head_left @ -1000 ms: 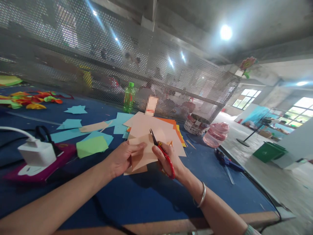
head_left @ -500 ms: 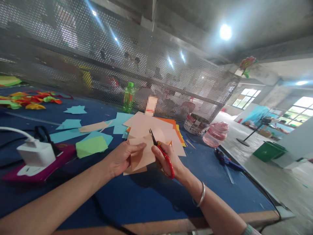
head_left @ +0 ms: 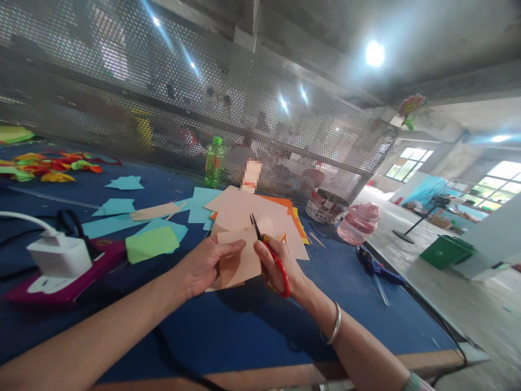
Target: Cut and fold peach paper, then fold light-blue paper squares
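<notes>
My left hand (head_left: 205, 263) pinches a folded piece of peach paper (head_left: 240, 263) at its left side, thumb on top. Red-handled scissors (head_left: 280, 274) are gripped in my right hand (head_left: 279, 258), with their dark blades pointing up and away, slightly apart, at the paper's upper right corner. Whether the blades touch the paper I cannot tell. Beyond my hands, larger peach sheets (head_left: 264, 203) lie on the blue table (head_left: 252, 336), with orange paper (head_left: 280, 205) partly showing under them.
Blue paper scraps (head_left: 120, 206) and a green scrap (head_left: 152, 244) lie left, near a purple power strip (head_left: 97, 263) with a white charger (head_left: 59, 255). A green bottle (head_left: 214, 163) stands behind. Right are a spattered tub (head_left: 325, 206), a pink container (head_left: 358, 224) and a blue glue gun (head_left: 380, 269).
The peach paper in my left hand has shifted slightly right. The scissors stay almost in place, their blades a little more apart.
</notes>
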`<state>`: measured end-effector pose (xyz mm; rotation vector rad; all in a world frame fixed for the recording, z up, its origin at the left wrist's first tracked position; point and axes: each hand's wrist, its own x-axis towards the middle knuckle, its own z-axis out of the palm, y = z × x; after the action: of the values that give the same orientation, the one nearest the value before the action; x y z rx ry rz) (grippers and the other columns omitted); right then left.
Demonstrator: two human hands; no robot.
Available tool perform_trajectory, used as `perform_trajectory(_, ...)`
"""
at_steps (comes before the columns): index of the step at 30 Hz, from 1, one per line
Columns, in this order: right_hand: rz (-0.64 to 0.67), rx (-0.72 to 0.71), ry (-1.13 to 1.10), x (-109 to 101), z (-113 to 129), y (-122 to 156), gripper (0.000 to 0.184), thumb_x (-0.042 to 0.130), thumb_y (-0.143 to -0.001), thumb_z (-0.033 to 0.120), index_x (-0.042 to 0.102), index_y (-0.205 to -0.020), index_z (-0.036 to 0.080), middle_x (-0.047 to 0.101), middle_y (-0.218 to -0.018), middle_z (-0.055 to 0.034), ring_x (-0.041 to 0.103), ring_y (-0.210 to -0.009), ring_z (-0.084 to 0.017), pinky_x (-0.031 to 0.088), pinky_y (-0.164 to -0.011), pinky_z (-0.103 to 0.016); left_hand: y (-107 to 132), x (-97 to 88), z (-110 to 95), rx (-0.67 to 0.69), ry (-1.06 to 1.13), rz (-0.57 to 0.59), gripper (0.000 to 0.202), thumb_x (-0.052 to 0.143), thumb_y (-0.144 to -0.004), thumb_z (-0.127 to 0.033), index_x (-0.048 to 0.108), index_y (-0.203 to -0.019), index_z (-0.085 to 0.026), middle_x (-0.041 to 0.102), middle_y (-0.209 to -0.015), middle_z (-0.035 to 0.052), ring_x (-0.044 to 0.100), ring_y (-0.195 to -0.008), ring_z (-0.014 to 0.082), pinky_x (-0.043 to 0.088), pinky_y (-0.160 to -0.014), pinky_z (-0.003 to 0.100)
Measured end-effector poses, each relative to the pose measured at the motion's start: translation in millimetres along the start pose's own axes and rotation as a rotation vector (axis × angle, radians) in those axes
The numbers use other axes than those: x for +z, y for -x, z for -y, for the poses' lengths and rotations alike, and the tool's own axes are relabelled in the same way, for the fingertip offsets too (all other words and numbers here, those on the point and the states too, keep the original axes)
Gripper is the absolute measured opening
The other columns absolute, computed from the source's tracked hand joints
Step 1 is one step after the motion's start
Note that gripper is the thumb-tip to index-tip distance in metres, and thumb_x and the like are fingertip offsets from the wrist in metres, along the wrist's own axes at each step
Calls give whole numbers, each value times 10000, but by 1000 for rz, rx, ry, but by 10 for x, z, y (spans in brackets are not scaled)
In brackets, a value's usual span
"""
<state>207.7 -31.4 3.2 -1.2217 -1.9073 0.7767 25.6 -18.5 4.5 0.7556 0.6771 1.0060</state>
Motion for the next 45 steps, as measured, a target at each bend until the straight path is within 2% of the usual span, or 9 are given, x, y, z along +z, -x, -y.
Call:
perform_trajectory(4, -9, 6, -4, 7, 9, -5, 434, 444, -987, 562, 413, -708, 231, 480, -523, 42, 481, -442, -109, 353, -456, -241, -1, -2, 13, 0, 33, 20, 274, 849, -672, -205, 764, -929, -162, 793, -845, 69, 721, -721, 214, 555, -769, 324)
perform_trajectory(9, -38, -15, 29, 12, 0, -15, 451, 465, -973, 562, 399, -679, 228, 449, -547, 31, 451, -493, -117, 334, -472, -253, -13, 3, 19, -9, 43, 6, 322, 843, -669, -188, 749, -975, -154, 790, -818, 64, 716, -695, 208, 549, -853, 374)
perform_trajectory(17, -78, -34, 82, 7, -1, -26, 531, 438, -953, 643, 393, -633, 222, 447, -554, 22, 415, -533, -116, 312, -485, -246, -11, 7, 16, 17, 17, -19, 330, 850, -658, -183, 748, -966, -127, 796, -870, 94, 726, -709, 209, 565, -710, 301)
perform_trajectory(23, -178, 47, 13, -93, -15, -96, 457, 521, -923, 614, 490, -707, 213, 468, -508, 52, 446, -443, -99, 319, -445, -216, -25, -34, -92, 40, -21, -136, 370, 851, -622, -180, 750, -970, -108, 795, -904, 124, 740, -783, 263, 587, -769, 360)
perform_trajectory(28, -372, 49, 62, -255, -116, -200, 327, 667, -833, 519, 559, -831, 211, 546, -601, 46, 497, -476, -109, 373, -481, -223, -6, -81, -200, 80, -208, -246, 324, 859, -592, -221, 756, -885, -129, 795, -827, 90, 729, -728, 239, 581, -699, 320)
perform_trajectory(33, -467, -15, 156, -352, -148, -248, 366, 659, -822, 542, 592, -946, 204, 555, -653, 33, 482, -585, -132, 375, -567, -249, 24, -154, -212, -72, -464, -136, 444, 873, -529, -313, 748, -915, -132, 793, -814, 96, 726, -689, 254, 550, -597, 301)
perform_trajectory(39, -380, 39, 142, -315, -125, -249, 428, 740, -747, 515, 606, -1038, 231, 672, -771, 7, 568, -649, -159, 413, -625, -267, -17, -246, -225, -48, -671, -185, 580, 855, -521, -390, 715, -1027, -143, 782, -766, 88, 721, -645, 283, 506, -513, 303)
perform_trajectory(42, -302, 47, 88, -215, -115, -238, 430, 794, -678, 450, 602, -996, 235, 611, -657, 53, 502, -564, -138, 381, -569, -253, -13, -235, -228, -4, -680, -138, 638, 839, -547, -391, 690, -1129, -177, 775, -757, 54, 722, -669, 263, 511, -553, 294)
perform_trajectory(45, -295, 48, 32, -122, -112, -234, 372, 785, -650, 382, 601, -933, 225, 545, -601, 71, 458, -535, -127, 351, -535, -245, 2, -219, -230, 26, -686, -123, 593, 837, -554, -387, 685, -1089, -181, 778, -804, 51, 728, -732, 262, 525, -598, 293)
